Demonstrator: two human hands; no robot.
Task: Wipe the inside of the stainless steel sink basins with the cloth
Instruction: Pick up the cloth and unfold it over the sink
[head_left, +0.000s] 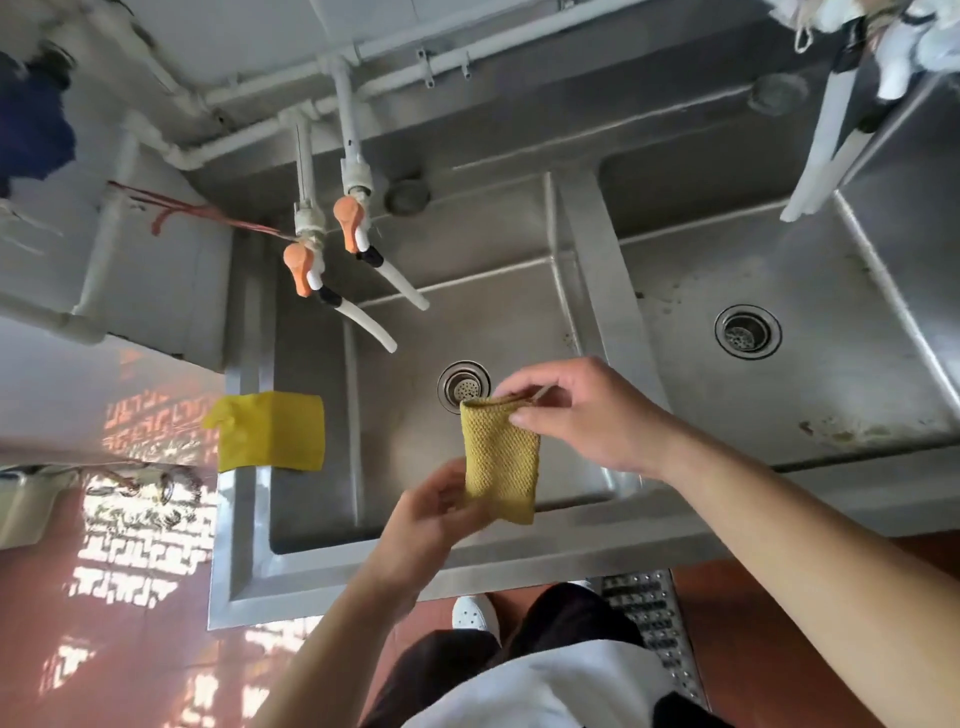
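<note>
- A person in a white top and dark trousers stands at a steel double sink, one white shoe showing on the red tiled floor beside a metal floor grate.
- The left hand grips the lower edge of a mustard-yellow knitted cloth, fingers curled round it from behind.
- The right hand pinches the cloth's upper edge between thumb and fingertips.
- The cloth is folded into a small rectangle, held in the air above the front half of the left basin; its long axis runs from the near hand up toward the far one, the top edge close to the drain in view.
- The left basin holds nothing loose; its round strainer drain sits mid-floor, partly behind the cloth's top corner.
- The right basin shows brownish stains and specks along its floor and near wall, with its own strainer drain in the middle.
- A steel divider separates the two basins.
- A second, bright yellow cloth lies draped over the sink's left rim, hanging partly off the outer side.
- Two white pipes with orange valve handles drop over the left basin, each ending in a short white hose.
- Red string runs from the nearer tap toward the left wall.
- No brand, label or readable writing shows anywhere.
</note>
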